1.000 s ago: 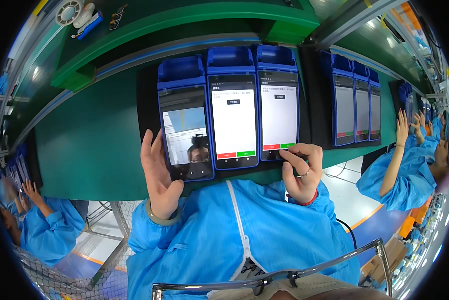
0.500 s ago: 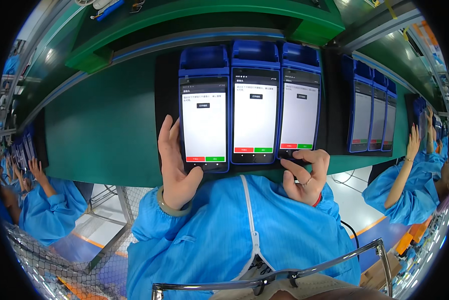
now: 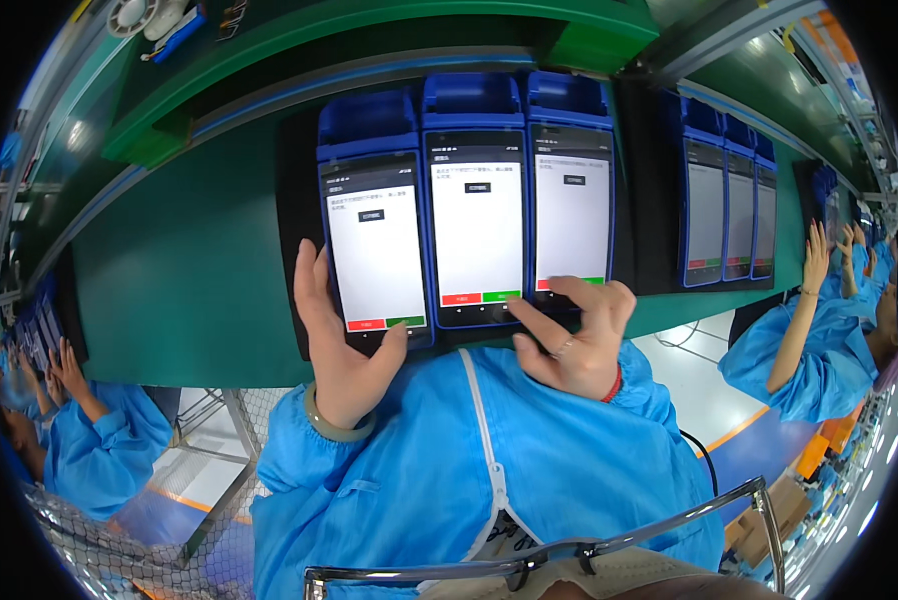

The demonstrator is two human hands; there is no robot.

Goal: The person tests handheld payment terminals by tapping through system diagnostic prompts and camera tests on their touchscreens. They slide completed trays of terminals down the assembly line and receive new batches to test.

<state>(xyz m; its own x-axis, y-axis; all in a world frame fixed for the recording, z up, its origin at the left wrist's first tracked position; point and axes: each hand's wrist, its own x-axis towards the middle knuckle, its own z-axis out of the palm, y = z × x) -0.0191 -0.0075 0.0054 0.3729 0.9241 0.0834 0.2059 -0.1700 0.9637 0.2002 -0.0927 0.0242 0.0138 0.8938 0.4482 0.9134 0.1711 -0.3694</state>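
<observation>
Three blue handheld payment terminals stand side by side on a black mat, screens lit white with a red and a green button low down. My left hand (image 3: 347, 370) is open around the lower left corner of the left terminal (image 3: 374, 260). Its fingers stretch along the side and its thumb rests at the green button, which looks darker. Over the lower edge of the middle terminal (image 3: 477, 235), the extended index finger of my right hand (image 3: 579, 345) points at the green button. That hand's other fingers are bent, partly hiding the bottom of the right terminal (image 3: 572, 220).
Another three terminals (image 3: 726, 200) lie on a mat to the right. A green shelf (image 3: 389, 40) runs across the back of the green table (image 3: 189, 270). Co-workers in blue sit on the left (image 3: 104, 440) and right (image 3: 789, 350). A fan (image 3: 132, 15) lies at the upper left.
My right hand has moved left, from the right terminal's lower edge to the middle terminal's. My left thumb has moved up onto the left terminal's green button, which has darkened. The view has shifted slightly.
</observation>
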